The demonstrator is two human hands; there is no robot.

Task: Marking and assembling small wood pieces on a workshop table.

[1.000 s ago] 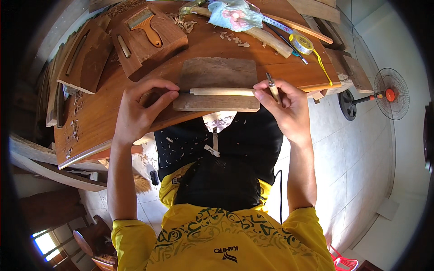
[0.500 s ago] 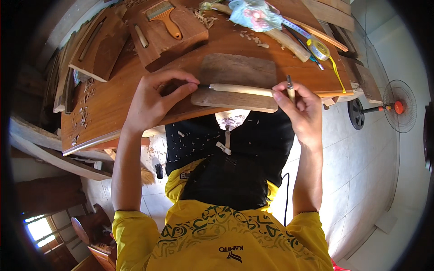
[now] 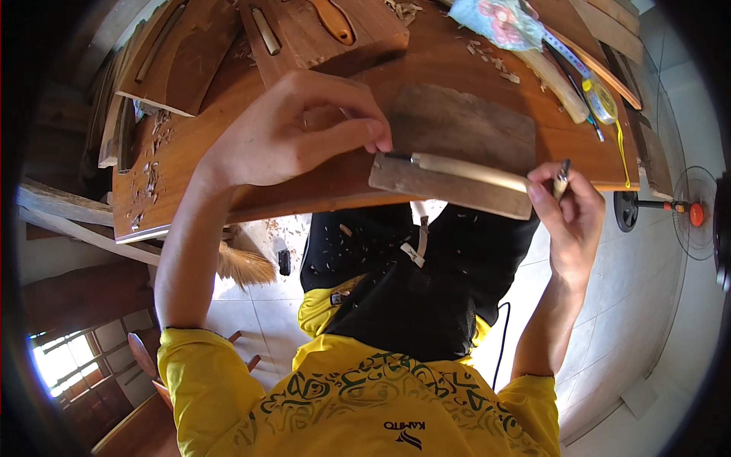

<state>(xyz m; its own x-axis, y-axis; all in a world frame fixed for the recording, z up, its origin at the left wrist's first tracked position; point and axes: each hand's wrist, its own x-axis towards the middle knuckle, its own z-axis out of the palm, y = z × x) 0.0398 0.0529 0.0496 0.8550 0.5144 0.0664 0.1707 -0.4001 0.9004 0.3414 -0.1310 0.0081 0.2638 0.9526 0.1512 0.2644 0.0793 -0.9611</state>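
A long carving tool [image 3: 472,170] with a pale wooden handle and a dark metal end lies level between my hands. My left hand [image 3: 293,133] is closed, thumb and forefinger pinching its metal end. At the other end, my right hand [image 3: 569,217] pinches the butt of the handle. Those right fingers also hold a second, shorter tool [image 3: 561,181], its metal tip pointing up; its lower part is hidden in the hand. Beneath the long tool, a worn dark wooden board [image 3: 464,122] rests at the table's near edge.
The brown wooden table [image 3: 266,199] carries wood shavings [image 3: 151,175], thick planks [image 3: 190,65], a brush [image 3: 333,20], a yellow tape measure [image 3: 599,100] and a floral cloth [image 3: 495,23]. On the floor stand a fan [image 3: 689,213] and a broom [image 3: 245,265].
The view has shifted, so the table and board appear further right and the back items higher. Both hands keep their grip, and the long tool now slants slightly more down to the right.
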